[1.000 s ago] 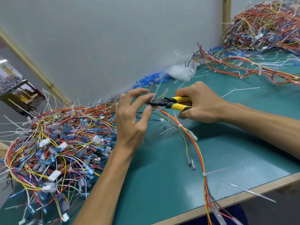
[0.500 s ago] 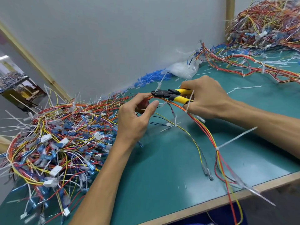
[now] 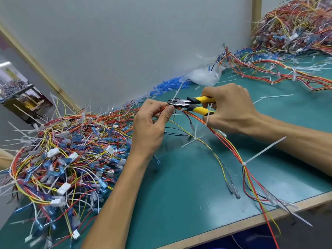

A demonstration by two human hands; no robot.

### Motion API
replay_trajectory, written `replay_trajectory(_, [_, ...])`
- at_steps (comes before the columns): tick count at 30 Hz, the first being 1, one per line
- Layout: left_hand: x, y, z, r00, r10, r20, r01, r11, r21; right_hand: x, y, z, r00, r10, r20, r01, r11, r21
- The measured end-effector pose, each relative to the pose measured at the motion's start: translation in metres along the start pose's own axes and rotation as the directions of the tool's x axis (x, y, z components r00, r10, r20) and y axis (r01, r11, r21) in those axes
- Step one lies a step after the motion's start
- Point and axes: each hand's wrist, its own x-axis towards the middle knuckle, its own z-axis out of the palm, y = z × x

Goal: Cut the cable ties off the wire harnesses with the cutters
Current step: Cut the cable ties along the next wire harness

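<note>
- A tangled pile of wire harnesses (image 3: 62,159) lies left of the cutters (image 3: 189,103).
- The left hand (image 3: 150,126) pinches an orange-red harness (image 3: 229,145) just left of the cutters' head.
- The cutters' head touches a white cable tie (image 3: 177,92) on that harness.
- The right hand (image 3: 231,108) grips the cutters' yellow handles.
- A second pile (image 3: 296,29) lies well right of the cutters.
</note>
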Motion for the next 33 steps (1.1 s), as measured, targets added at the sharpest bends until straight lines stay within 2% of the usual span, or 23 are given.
replay_trajectory(4, [0.000, 0.000, 0.002, 0.992, -0.086, 0.089, 0.100, 0.980, -0.171, 0.001, 0.002, -0.002, 0.999, 0.042, -0.005, -0.042, 0.999, -0.003])
replay_trajectory(12, [-0.001, -0.005, 0.008, 0.983, -0.177, 0.047, 0.182, 0.931, -0.315, 0.000, -0.002, 0.001, 0.997, 0.080, 0.007, -0.080, 0.996, 0.024])
replay_trajectory(20, [-0.005, -0.008, 0.016, 0.976, -0.215, -0.017, 0.189, 0.894, -0.407, 0.004, -0.003, 0.000, 0.987, 0.116, 0.109, -0.122, 0.992, 0.045])
replay_trajectory(25, [-0.007, -0.010, 0.017, 0.981, -0.181, -0.073, 0.146, 0.927, -0.346, 0.005, 0.000, -0.004, 0.970, 0.089, 0.225, -0.122, 0.983, 0.138])
replay_trajectory(33, [-0.011, -0.008, 0.015, 0.991, -0.044, -0.130, 0.036, 0.997, -0.064, 0.010, 0.007, -0.012, 0.891, -0.038, 0.453, -0.050, 0.982, 0.180])
